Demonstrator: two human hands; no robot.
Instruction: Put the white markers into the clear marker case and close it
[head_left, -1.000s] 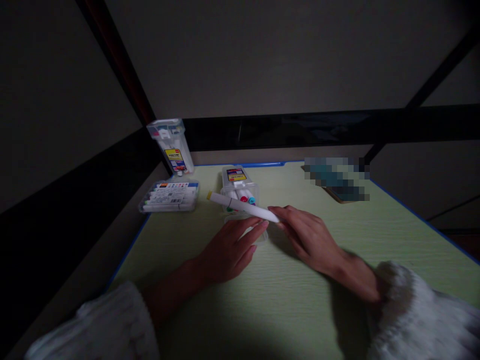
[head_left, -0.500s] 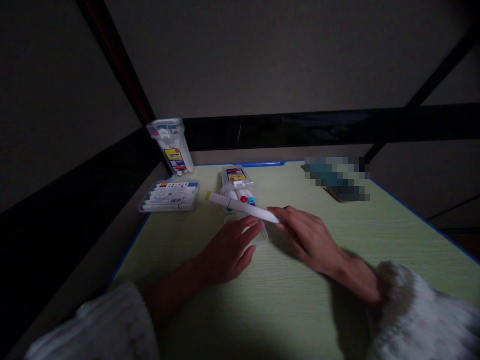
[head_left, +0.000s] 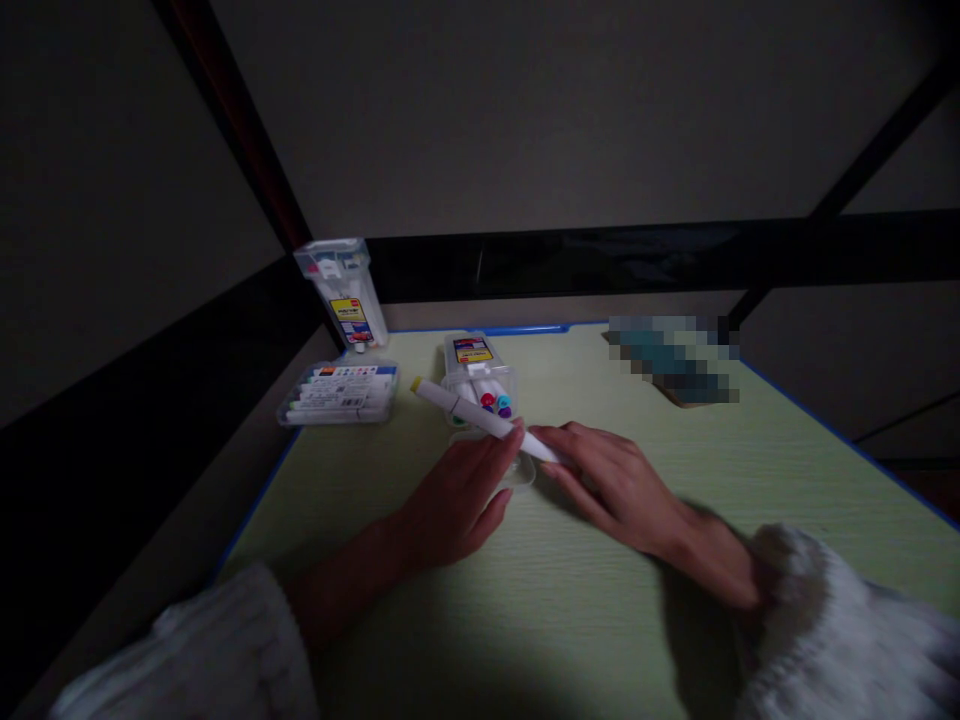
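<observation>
A white marker point(head_left: 480, 414) with a yellow end slants above the table, its yellow end pointing to the far left. My right hand point(head_left: 619, 480) pinches the marker's near end between thumb and fingers. Against the marker's middle rest the fingertips of my left hand point(head_left: 454, 500), whose thumb stands apart below. Just beyond the hands lies a clear plastic marker box point(head_left: 474, 362), its end toward me, with red, blue and purple marker ends showing inside. A clear lid point(head_left: 528, 474) sits on the table under the marker, partly hidden by my left hand.
At the back left stands another clear marker box point(head_left: 349, 300), upright. In front of it a flat clear case point(head_left: 341, 393) of white markers lies on its side. A blurred-out flat item point(head_left: 675, 362) is at the back right. Blue edging point(head_left: 525, 329) borders the pale table point(head_left: 750, 480).
The marker's near end has dipped, so it slants more steeply, and my right fingers have lowered with it. My left fingertips have come up onto the marker's middle.
</observation>
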